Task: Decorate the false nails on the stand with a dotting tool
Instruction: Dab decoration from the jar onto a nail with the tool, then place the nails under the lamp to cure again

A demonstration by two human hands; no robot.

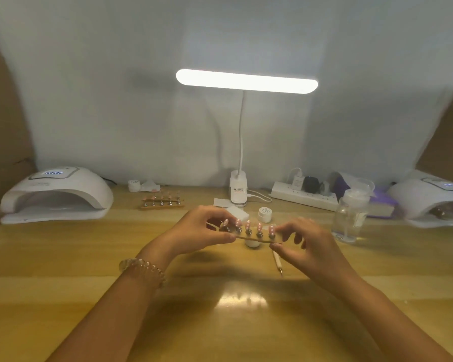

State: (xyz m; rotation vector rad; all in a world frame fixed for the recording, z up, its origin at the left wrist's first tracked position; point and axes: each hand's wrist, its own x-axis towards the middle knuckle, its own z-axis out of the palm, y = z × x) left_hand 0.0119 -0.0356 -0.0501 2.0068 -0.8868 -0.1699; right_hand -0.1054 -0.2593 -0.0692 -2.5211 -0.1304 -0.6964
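Glossy wooden table (63,257) against a pale wall, lit by a white bar desk lamp (246,81) standing at the back.

Head view: left hand (202,228) pinching the left end of a small wooden stand (249,237), thumb along the near edge, fingers curled over the far side. Right hand (301,241) pinching the right end between thumb and forefinger, remaining fingers loosely bent and holding nothing. Stand spanning the gap between the two sets of fingertips, roughly level. Five pink false nails (248,225) with pale dots upright in a row on metal holders along it. Beaded bracelet (141,267) on the left wrist.

Just beneath the stand, between the two thumbs, a small white jar (253,243) on the table. Just nearer than the right thumb, a dotting tool (277,262) lying flat on the wood, untouched. Beyond the fingertips, a white block (236,212) and a second white jar (265,213). Farther beyond the left fingers, another nail stand (162,201). Far out past the left fingers, a white nail lamp (55,194); out past the right fingers, a clear bottle (351,220), a power strip (304,195) and a second nail lamp (429,199).
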